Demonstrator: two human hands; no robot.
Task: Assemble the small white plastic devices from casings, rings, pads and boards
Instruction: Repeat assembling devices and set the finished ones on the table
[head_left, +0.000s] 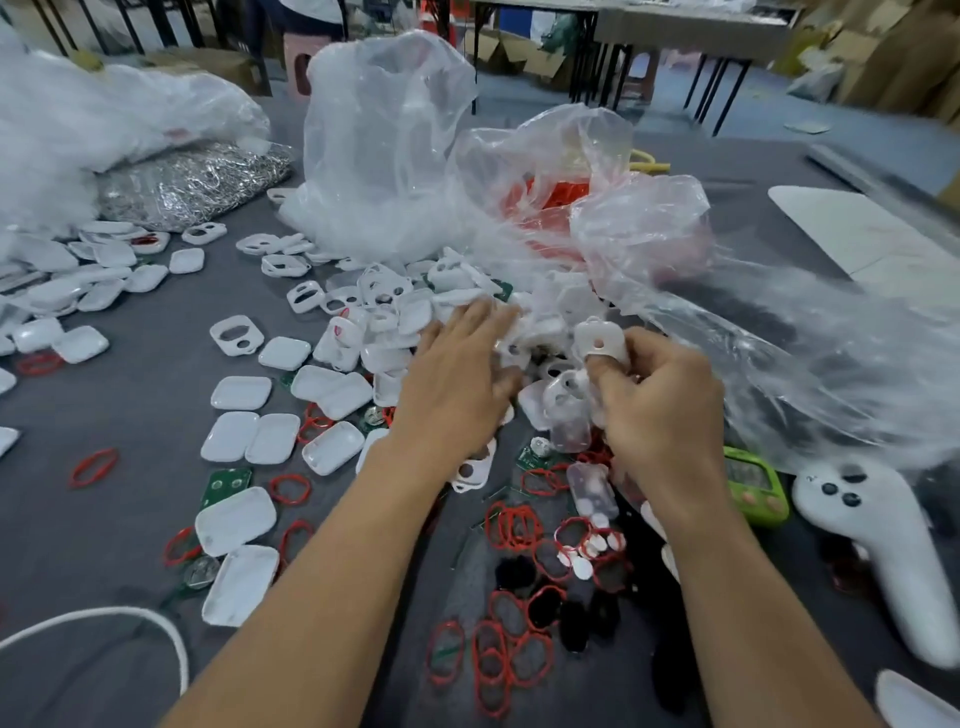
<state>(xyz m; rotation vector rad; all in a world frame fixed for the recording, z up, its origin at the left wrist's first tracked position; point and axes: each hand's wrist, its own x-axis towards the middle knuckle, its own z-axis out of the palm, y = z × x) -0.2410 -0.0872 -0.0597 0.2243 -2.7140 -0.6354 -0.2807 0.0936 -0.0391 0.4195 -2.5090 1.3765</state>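
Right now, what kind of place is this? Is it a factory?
Probably a small workshop or factory where gadgets are put together by hand. The grey table holds heaps of white casings and red rings, beside big plastic bags of parts, with cardboard boxes behind.

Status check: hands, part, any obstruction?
Left hand open, fingers spread over the casing pile. Right hand grips a white casing, hole facing camera. Clear plastic bag crowds the pile's right side.

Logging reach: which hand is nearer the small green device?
Right. The right hand holds a white casing just left of the green device; the left hand lies farther left, over the casing pile.
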